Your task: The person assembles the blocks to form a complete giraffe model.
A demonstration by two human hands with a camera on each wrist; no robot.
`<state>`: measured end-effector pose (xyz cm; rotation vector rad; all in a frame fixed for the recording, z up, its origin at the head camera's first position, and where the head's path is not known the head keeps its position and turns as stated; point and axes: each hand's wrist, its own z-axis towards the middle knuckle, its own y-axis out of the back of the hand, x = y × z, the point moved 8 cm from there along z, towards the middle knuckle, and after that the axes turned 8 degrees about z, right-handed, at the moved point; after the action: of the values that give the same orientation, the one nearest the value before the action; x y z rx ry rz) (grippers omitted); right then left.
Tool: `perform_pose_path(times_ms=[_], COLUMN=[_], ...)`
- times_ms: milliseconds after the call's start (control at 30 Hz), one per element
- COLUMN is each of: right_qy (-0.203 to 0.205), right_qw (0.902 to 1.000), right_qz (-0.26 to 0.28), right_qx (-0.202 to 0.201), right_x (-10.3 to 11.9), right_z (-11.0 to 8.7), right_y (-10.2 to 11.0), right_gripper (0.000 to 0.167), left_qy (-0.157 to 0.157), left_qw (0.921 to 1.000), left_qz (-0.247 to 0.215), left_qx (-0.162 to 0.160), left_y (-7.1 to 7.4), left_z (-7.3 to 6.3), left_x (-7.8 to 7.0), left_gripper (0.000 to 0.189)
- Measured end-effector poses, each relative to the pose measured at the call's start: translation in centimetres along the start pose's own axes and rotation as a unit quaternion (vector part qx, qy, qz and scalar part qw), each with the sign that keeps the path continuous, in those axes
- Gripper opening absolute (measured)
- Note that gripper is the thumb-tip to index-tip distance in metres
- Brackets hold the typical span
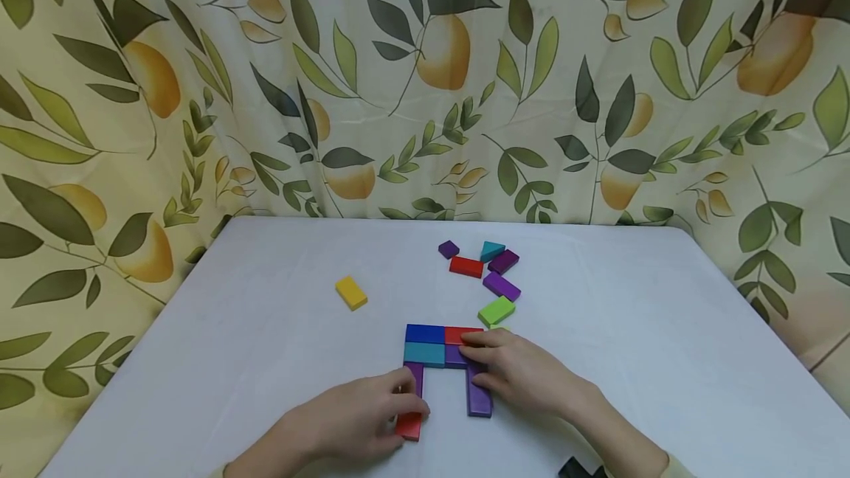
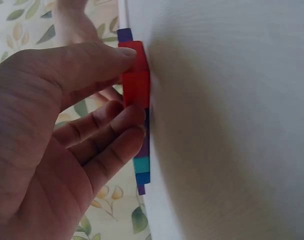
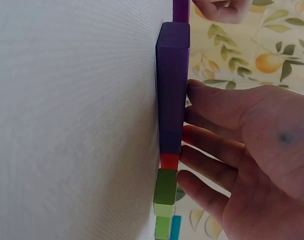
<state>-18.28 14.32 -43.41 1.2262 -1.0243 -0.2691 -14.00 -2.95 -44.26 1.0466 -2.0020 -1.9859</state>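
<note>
Flat colored blocks form an arch-like shape on the white table. Its top rows hold a blue block [image 1: 425, 333], a red block [image 1: 458, 333], a teal block [image 1: 425, 354] and a short purple block [image 1: 454, 357]. A purple block [image 1: 417, 375] runs down the left side, with another red block [image 1: 409, 428] at its lower end. My left hand [image 1: 358, 415] pinches that lower red block between thumb and curled fingers. The fingers of my right hand [image 1: 531, 371] are extended and rest on the upper right blocks and the long purple block [image 1: 479, 398] forming the right side.
Beyond the shape lie a lime-green block [image 1: 496, 310], a purple block [image 1: 501, 286], a red block [image 1: 467, 266], a dark purple block [image 1: 503, 262], a teal triangle [image 1: 493, 251] and a small purple block [image 1: 448, 248]. A yellow block [image 1: 351, 293] lies left. Something black [image 1: 579, 468] shows at the near edge.
</note>
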Motion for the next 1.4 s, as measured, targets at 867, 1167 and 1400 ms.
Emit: perform_pose_path(times_ms=[867, 1167, 1400], right_qy=[0.009, 0.004, 0.006], right_qw=[1.0, 1.0, 1.0], right_qz=[0.001, 0.002, 0.004], right_qx=[-0.001, 0.0, -0.003], right_x=[0.2, 0.1, 0.1], right_z=[-0.1, -0.1, -0.1], right_y=[0.1, 0.1, 0.2], right_gripper=[0.045, 0.045, 0.045], left_qy=[-0.029, -0.023, -0.031], left_qw=[0.9994, 0.9995, 0.9976], left_qz=[0.009, -0.019, -0.056], left_qx=[-0.016, -0.006, -0.027], left_y=[0.2, 0.1, 0.6], left_z=[0.3, 0.4, 0.3], left_x=[0.0, 0.2, 0.8], left_gripper=[0.03, 0.027, 0.031])
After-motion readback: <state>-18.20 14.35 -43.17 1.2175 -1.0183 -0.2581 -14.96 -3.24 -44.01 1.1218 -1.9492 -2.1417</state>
